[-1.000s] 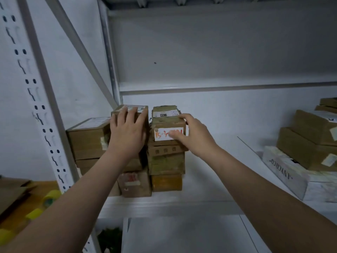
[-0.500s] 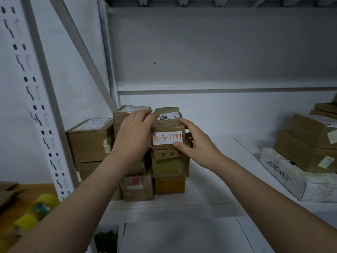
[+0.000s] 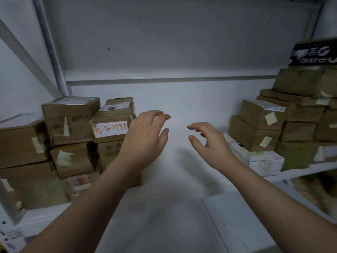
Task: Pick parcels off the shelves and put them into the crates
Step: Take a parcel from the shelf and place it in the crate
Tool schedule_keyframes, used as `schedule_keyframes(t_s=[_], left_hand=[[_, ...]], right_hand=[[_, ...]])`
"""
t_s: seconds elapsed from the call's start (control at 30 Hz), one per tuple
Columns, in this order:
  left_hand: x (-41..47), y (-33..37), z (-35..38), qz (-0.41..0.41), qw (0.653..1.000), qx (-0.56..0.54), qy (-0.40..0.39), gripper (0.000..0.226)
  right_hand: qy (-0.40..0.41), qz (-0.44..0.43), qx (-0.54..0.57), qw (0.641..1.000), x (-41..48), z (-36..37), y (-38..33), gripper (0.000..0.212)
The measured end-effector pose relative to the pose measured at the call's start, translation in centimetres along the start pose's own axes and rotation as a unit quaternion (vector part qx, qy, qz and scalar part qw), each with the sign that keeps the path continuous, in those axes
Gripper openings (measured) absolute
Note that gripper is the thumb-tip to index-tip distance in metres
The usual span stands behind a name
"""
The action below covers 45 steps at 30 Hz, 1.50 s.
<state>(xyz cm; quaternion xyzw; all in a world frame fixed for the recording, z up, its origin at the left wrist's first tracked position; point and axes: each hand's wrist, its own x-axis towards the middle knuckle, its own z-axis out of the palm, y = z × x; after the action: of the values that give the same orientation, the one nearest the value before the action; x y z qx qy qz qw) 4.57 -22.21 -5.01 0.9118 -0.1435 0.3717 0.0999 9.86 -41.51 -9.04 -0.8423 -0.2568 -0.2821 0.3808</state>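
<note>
Brown cardboard parcels are stacked on the left of the white shelf point(image 3: 178, 172). Near the top of that stack sits a parcel with a white label in orange writing point(image 3: 111, 130). My left hand point(image 3: 144, 137) hovers just right of this parcel, fingers loosely spread, holding nothing. Further right, my right hand point(image 3: 209, 139) hangs in the air over the bare shelf, fingers relaxed and apart. A second stack of brown parcels point(image 3: 259, 128) stands on the right. No crate is in view.
A white marbled box point(image 3: 260, 159) lies under the right stack. A black printed box point(image 3: 315, 53) tops that stack. Grey shelf uprights point(image 3: 49, 46) rise at the left. A lower white shelf board point(image 3: 164, 225) lies below my forearms.
Both hands have let go of the orange-labelled parcel and moved right, away from the left stack. The view has swung right, bringing more of the right stack in.
</note>
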Motion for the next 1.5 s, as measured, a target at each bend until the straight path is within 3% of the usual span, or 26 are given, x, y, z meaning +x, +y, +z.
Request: schedule_keyframes(t_s=[0.17,0.4,0.63,0.73,0.87,1.0,1.1,1.17,1.27,1.5], left_hand=[[2.6,6.8,4.4,0.032,0.998,-0.047,-0.008,0.035],[6.6,16.0,12.2,0.062,0.992,-0.091,-0.055,0.041],[14.5,21.8,18.7,0.019,0.989,-0.103,-0.104,0.069],[15.8,21.9,20.6,-0.037,0.979,-0.14,-0.146,0.064],[14.1,21.9,21.7,-0.09,0.95,-0.291,-0.073,0.048],[12.5,22.8,21.6,-0.103,0.915,-0.39,-0.005,0.035],[12.0,23.5,21.4,-0.126,0.893,-0.429,0.038,0.018],[11.9,24.1,21.0,-0.163,0.853,-0.493,0.061,0.004],[12.0,24.2,20.3,-0.197,0.802,-0.554,0.101,0.009],[11.5,24.9,19.2,-0.158,0.811,-0.554,0.102,0.021]], right_hand=[[0.065,0.02,-0.046,0.997,-1.5,-7.4,4.4,0.024],[0.088,0.097,-0.081,0.988,-3.3,-16.9,12.5,0.024],[0.07,0.133,-0.101,0.984,-1.9,-20.8,18.2,0.029],[0.072,0.138,-0.052,0.986,-0.6,-20.9,19.2,0.035],[0.086,0.188,0.083,0.975,0.6,-20.0,19.6,0.041],[0.088,0.196,0.225,0.95,0.9,-18.6,19.6,0.025],[0.119,0.209,0.281,0.929,1.1,-18.1,19.8,0.025],[0.14,0.197,0.29,0.926,1.3,-18.0,19.9,0.016],[0.158,0.174,0.314,0.92,1.4,-18.1,20.0,0.008],[0.171,0.133,0.369,0.904,0.9,-18.1,19.9,0.01]])
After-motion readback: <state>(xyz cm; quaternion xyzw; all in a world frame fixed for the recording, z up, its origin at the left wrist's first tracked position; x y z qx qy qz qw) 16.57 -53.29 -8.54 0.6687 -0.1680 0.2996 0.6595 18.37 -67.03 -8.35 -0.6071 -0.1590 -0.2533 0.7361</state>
